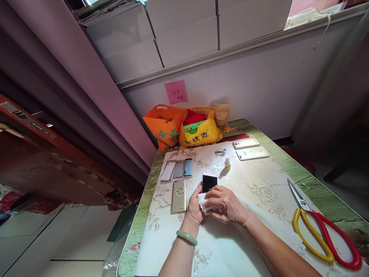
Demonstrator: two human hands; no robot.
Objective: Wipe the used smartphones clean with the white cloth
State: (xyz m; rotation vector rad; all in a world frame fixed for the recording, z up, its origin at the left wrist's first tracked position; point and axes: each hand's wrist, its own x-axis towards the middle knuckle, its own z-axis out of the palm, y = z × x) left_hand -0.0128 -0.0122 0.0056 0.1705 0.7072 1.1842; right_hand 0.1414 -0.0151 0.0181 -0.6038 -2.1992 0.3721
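My left hand (pixel 194 206) grips a dark-screened phone (pixel 209 181) from the left, a green bangle (pixel 186 237) on the wrist. My right hand (pixel 227 204) lies across the phone's lower part, its fingers closed on a crumpled white cloth (pixel 205 206) pressed against the phone. Both hands rest over the white floral tablecloth (pixel 259 192). A small white dropper bottle (pixel 227 164) stands just beyond the phone.
Three phones (pixel 178 169) lie in a row at the left, with a gold phone (pixel 178 196) below them. Two pale phones (pixel 249 148) lie at the back right. Red-and-yellow scissors (pixel 319 227) are on the right. Orange and yellow bags (pixel 184 129) stand against the wall.
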